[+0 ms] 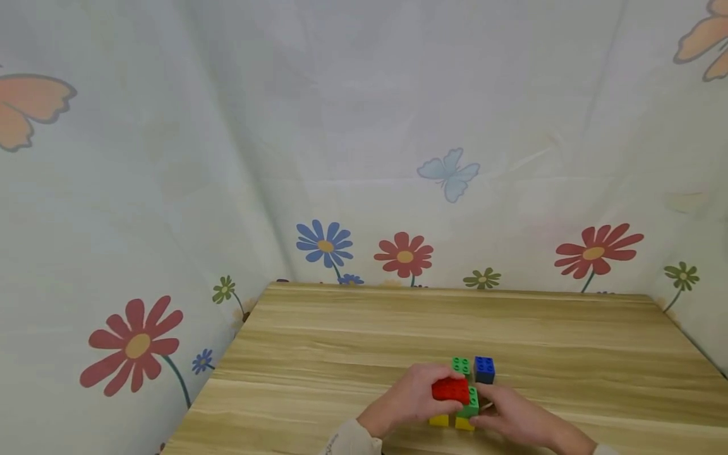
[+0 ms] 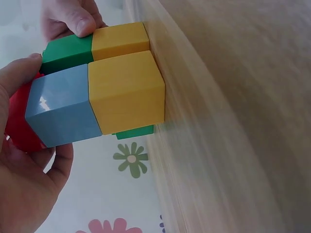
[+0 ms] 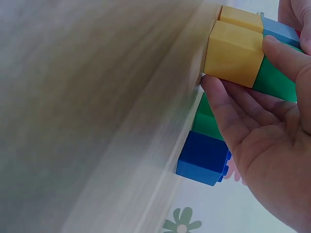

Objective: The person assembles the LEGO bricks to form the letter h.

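My left hand grips a red toy brick between thumb and fingers. In the left wrist view the red brick sits over a light blue brick, which stands on a yellow brick. Beside that column, a green brick stands on a second yellow brick. My right hand holds this second column from the right, thumb at the seam of green and yellow, fingers along its far side. In the head view the light blue brick is hidden.
Just behind the stack stand another green brick and a dark blue brick on the wooden table. A cloth printed with flowers and butterflies hangs behind and beside the table.
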A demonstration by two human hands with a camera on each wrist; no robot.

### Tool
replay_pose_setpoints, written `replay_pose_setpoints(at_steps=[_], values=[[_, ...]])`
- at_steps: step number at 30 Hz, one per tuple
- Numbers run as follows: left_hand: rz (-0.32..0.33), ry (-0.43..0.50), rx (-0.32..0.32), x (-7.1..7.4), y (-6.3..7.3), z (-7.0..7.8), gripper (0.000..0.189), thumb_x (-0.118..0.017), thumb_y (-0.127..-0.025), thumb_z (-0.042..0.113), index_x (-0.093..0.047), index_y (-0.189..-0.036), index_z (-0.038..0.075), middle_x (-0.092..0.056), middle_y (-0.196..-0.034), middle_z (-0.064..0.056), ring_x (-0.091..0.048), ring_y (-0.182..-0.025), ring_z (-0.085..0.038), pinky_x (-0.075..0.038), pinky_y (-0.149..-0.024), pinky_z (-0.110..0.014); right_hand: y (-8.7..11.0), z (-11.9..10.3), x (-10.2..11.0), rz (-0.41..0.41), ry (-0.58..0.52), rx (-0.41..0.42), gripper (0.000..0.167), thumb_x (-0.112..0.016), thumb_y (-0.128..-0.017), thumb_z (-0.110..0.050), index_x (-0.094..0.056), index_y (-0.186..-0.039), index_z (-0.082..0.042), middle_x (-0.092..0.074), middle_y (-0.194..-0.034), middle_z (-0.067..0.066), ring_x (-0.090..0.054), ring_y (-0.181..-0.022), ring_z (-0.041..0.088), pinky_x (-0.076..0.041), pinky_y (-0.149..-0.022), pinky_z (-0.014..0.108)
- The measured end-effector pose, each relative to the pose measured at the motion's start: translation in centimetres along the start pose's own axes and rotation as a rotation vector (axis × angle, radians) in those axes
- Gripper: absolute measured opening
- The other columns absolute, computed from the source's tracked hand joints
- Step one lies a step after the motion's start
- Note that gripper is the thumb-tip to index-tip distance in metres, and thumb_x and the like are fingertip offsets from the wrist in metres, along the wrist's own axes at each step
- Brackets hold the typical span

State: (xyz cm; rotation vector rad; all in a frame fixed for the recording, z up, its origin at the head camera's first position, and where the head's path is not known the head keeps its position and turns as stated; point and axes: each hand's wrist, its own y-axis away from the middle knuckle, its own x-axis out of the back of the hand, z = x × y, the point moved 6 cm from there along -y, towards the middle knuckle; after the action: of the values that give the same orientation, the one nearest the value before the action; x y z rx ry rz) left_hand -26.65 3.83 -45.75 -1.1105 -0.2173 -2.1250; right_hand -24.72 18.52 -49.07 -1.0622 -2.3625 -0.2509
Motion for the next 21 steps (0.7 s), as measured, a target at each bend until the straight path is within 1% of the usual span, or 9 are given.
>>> replay_pose_setpoints(at_steps=[4,11,21], values=[[-0.006,-0.026,-0.009,-0.06,-0.07,0.12,0.038,-0.069,-0.088,0.032,-0.062,-0.122,0.018,-0.062,-0.106,0.014,-0.052,-0.082,0.004,-0.044,-0.069,-0.012,0.06,-0.12,0.01,-0.001,0.027,0.016,0.04,-0.063,-0.092,-0.029,-0.056,-0.122,-0.004,-0.064,-0.109,-0.003,-0.063,-0.094,0.01,-0.051,-0.074,0.024],[-0.016,-0.117,-0.025,0.03,-0.11,0.22,0.039,-0.069,-0.087,0.035,-0.063,-0.122,0.018,-0.063,-0.107,0.013,-0.052,-0.081,0.005,-0.043,-0.068,-0.011,0.09,-0.49,-0.05,-0.01,0.078,0.048,0.039,-0.061,-0.092,-0.031,-0.055,-0.122,-0.005,-0.064,-0.109,-0.004,-0.062,-0.094,0.009,-0.051,-0.074,0.024],[-0.007,-0.126,-0.002,0.27,-0.16,0.4,0.039,-0.069,-0.086,0.038,-0.063,-0.121,0.019,-0.063,-0.105,0.014,-0.052,-0.08,0.004,-0.043,-0.067,-0.011,0.07,-0.47,0.12,-0.007,0.092,0.055,0.038,-0.062,-0.092,-0.031,-0.055,-0.121,-0.007,-0.064,-0.107,-0.006,-0.062,-0.094,0.008,-0.052,-0.073,0.025]])
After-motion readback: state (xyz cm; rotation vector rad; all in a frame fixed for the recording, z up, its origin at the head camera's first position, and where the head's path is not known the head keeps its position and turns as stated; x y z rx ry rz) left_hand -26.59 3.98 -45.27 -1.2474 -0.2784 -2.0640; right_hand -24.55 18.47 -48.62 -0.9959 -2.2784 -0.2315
